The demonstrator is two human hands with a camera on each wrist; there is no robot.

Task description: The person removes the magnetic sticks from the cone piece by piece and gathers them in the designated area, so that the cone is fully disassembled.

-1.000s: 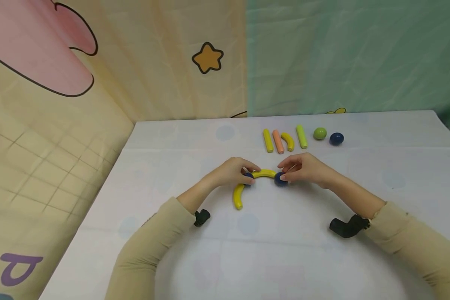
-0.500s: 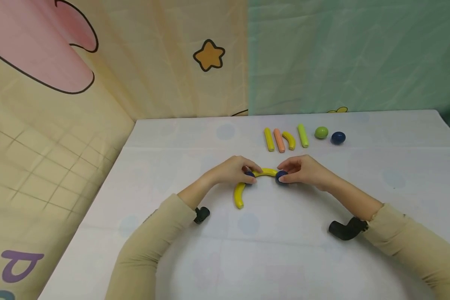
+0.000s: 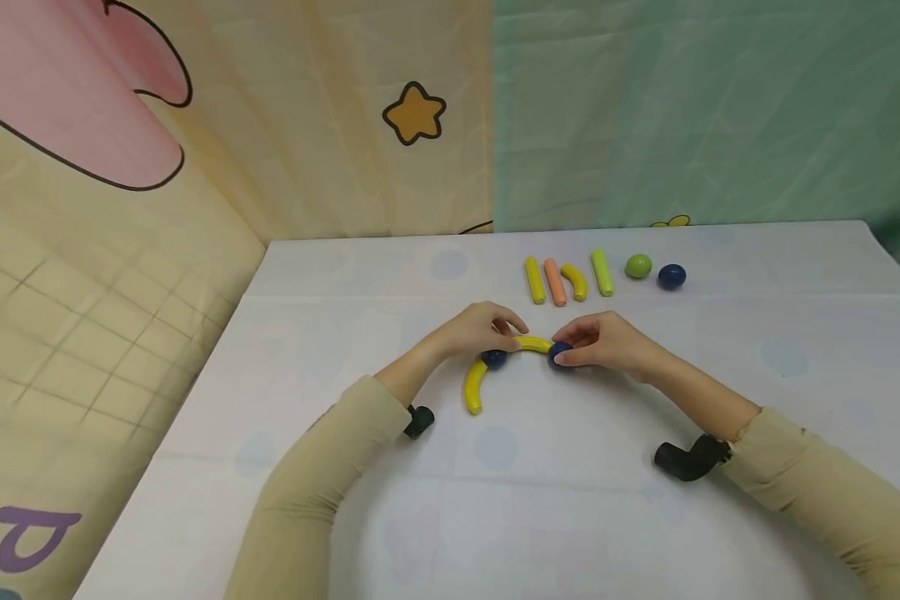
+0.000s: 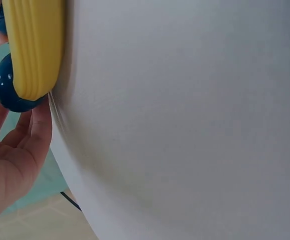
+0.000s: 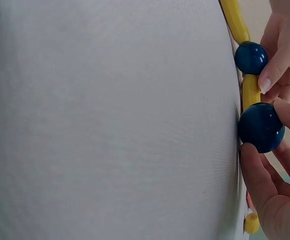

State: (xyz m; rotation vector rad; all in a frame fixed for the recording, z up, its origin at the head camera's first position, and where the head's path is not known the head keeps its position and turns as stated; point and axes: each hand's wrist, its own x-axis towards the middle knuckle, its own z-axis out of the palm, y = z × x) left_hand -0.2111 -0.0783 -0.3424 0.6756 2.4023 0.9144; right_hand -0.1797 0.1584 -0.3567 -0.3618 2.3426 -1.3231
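Note:
On the table two yellow curved rods and two dark blue balls are joined in a chain. My left hand (image 3: 480, 328) pinches the upper yellow curved rod (image 3: 534, 343) near its left end, thumb in front. Just below that hand, the left blue ball (image 3: 494, 358) joins this rod to the lower yellow curved rod (image 3: 474, 387). My right hand (image 3: 609, 343) holds the right blue ball (image 5: 261, 128) between thumb and fingers, against the upper rod's right end. In the left wrist view the lower rod (image 4: 37, 47) partly covers the left ball (image 4: 7, 85).
Behind the hands lie a yellow straight rod (image 3: 535, 280), an orange rod (image 3: 555, 282), a small yellow curved rod (image 3: 574, 282), a light green rod (image 3: 602, 272), a green ball (image 3: 638, 266) and another blue ball (image 3: 671, 277). A curtain (image 3: 307, 125) hangs behind the table's far edge.
My left hand has shifted from the left blue ball a little right and away from me onto the upper curved rod, uncovering that ball. My right hand stays at its ball.

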